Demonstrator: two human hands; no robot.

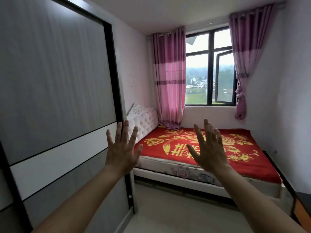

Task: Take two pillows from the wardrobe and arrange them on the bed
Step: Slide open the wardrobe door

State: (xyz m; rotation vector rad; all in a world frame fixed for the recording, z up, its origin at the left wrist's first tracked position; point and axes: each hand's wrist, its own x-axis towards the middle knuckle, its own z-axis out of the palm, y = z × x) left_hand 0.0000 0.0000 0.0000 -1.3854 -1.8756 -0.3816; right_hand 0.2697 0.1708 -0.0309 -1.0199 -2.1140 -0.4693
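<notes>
A tall wardrobe (pixel 55 91) with grey and white sliding doors framed in black fills the left side; its doors are shut, so nothing inside shows. The bed (pixel 239 153) lies ahead under a red blanket with gold flowers, with a white tufted headboard (pixel 144 121) at its left end. No pillow is in view. My left hand (pixel 122 148) is raised with fingers spread, just in front of the wardrobe's right edge. My right hand (pixel 207 148) is raised the same way in front of the bed. Both hold nothing.
Pink and purple curtains (pixel 170 78) hang either side of a black-framed window (pixel 210 68), one pane swung open. Pale floor (pixel 168 207) runs between wardrobe and bed. A dark piece of furniture with an orange side (pixel 303 209) sits at the lower right.
</notes>
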